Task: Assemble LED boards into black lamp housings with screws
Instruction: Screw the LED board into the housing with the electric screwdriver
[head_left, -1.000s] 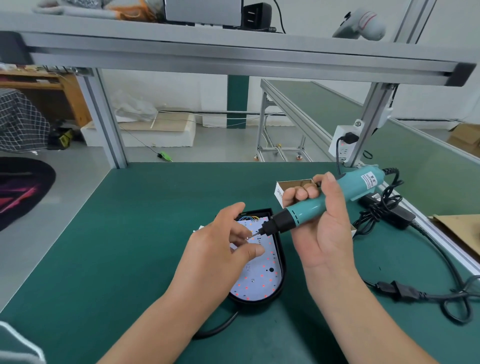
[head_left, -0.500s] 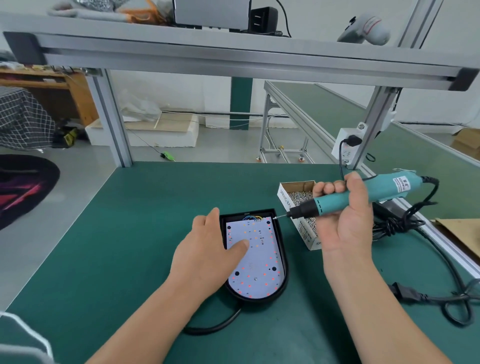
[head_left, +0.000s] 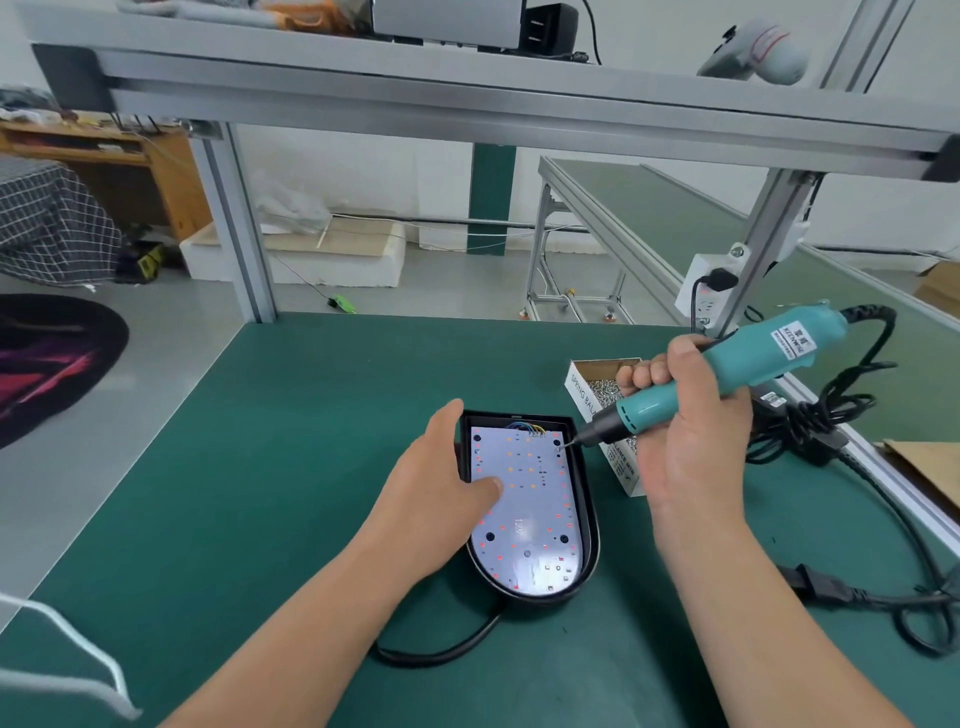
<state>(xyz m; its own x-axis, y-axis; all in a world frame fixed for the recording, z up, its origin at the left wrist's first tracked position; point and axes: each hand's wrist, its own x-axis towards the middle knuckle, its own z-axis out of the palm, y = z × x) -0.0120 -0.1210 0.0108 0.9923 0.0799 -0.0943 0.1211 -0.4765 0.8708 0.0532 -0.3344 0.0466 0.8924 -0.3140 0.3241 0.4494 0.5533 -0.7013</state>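
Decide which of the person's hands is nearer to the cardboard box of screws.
Right. The right hand, gripping the electric screwdriver, overlaps the box of screws in view. The left hand rests on the LED board, left of the box and apart from it.

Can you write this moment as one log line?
left hand: presses board; right hand: grips screwdriver, tip at board's far right corner; board: in housing

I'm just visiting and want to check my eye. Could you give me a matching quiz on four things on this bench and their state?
Things: 1 screwdriver; 2 LED board; 3 lamp housing; 4 screw box.
States: A black, holds the board; B pressed by the left hand; C open, screws inside; D held in the right hand.
Pairs: 1-D; 2-B; 3-A; 4-C.
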